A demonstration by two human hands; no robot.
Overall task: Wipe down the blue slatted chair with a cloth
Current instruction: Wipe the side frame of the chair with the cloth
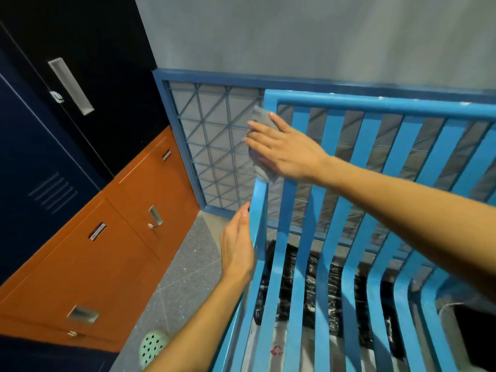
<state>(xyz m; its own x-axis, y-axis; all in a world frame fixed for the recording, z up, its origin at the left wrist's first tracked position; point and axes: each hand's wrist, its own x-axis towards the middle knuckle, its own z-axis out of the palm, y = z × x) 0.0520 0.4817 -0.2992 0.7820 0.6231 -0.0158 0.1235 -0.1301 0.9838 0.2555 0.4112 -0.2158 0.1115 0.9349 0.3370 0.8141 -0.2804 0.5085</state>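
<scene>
Orange lockers stand at far left. The left hand, fingers straight and holding nothing, lies along the blue slatted chair's left edge. Above it, the right hand, fingers extended, presses the grey cloth against the backrest's left upright.

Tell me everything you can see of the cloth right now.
The cloth is small, grey, soft-looking fabric, crumpled. It is pressed against the left end upright of the backrest of the blue slatted chair, below the top corner. The right hand lies flat over its middle with straight fingers; only its upper and lower ends show.
</scene>
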